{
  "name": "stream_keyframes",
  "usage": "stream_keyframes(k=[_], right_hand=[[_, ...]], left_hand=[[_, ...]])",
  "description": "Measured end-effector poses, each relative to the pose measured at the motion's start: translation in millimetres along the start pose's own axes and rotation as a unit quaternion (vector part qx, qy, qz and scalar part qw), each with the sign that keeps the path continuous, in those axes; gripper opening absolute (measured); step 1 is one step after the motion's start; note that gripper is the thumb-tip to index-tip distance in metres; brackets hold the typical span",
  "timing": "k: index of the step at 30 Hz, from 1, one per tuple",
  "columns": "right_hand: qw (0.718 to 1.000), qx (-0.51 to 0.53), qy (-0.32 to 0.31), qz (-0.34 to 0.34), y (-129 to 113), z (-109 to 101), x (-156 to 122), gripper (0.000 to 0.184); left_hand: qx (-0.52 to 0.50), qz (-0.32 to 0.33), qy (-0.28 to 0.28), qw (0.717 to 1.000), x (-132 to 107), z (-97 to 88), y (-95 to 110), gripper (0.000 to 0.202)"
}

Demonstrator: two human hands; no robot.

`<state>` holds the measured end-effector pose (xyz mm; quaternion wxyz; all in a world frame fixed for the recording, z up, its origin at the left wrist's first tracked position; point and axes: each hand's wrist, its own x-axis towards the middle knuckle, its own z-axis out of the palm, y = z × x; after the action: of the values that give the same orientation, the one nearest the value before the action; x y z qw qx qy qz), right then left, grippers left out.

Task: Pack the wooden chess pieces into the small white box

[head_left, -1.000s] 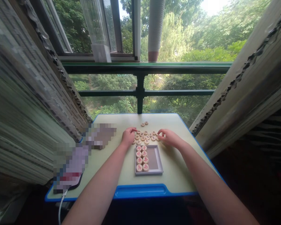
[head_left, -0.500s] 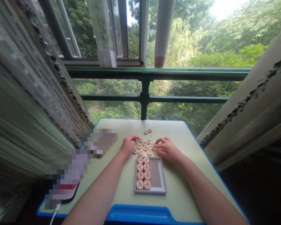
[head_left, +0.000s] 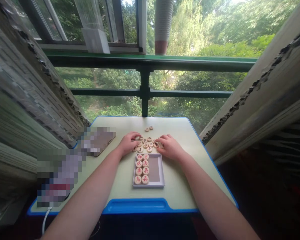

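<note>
Several round Chinese chess pieces with dark characters (head_left: 145, 145) lie in a loose cluster on the pale table (head_left: 190, 186). On the cluster's left edge, my left hand (head_left: 130, 142) rests with fingers apart, its fingertips touching the outer pieces. My right hand (head_left: 168, 145) curves round the right edge, fingers spread against the pieces there; some are partly hidden under it. Just in front of the cluster sits a shallow white box (head_left: 163, 178). Red-lettered chess pieces (head_left: 145, 171) stand in two columns along its left side, and its right part shows bare grey bottom.
Two more chess pieces (head_left: 149, 129) lie farther back on the table. At the left are a blurred-out object (head_left: 100, 141) and a white cable (head_left: 45, 218). A blue tray rim (head_left: 137, 205) marks the front edge. A green railing (head_left: 150, 61) and curtains (head_left: 255, 90) stand beyond.
My left hand has come in against the left side of the cluster, its fingers spreading. My right hand has settled closer round the right side. The camera view has tilted and shifted.
</note>
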<state>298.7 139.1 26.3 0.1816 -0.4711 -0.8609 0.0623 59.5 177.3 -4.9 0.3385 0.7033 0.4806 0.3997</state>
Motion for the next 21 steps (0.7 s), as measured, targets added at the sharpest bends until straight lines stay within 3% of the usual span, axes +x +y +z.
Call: stream_keyframes(k=[10, 17, 21], right_hand=[[0.999, 0.027, 0.026, 0.027, 5, -1, -1, 0.027], [0.99, 0.008, 0.048, 0.134, 15, 6, 1, 0.028], [0.989, 0.017, 0.037, 0.144, 21, 11, 2, 0.025]], left_hand=[[0.085, 0.018, -0.016, 0.996, -6, 0.5, 9, 0.029], [0.126, 0.043, -0.02, 0.991, -7, 0.9, 11, 0.03], [0.147, 0.047, -0.031, 0.988, -8, 1.8, 10, 0.03]])
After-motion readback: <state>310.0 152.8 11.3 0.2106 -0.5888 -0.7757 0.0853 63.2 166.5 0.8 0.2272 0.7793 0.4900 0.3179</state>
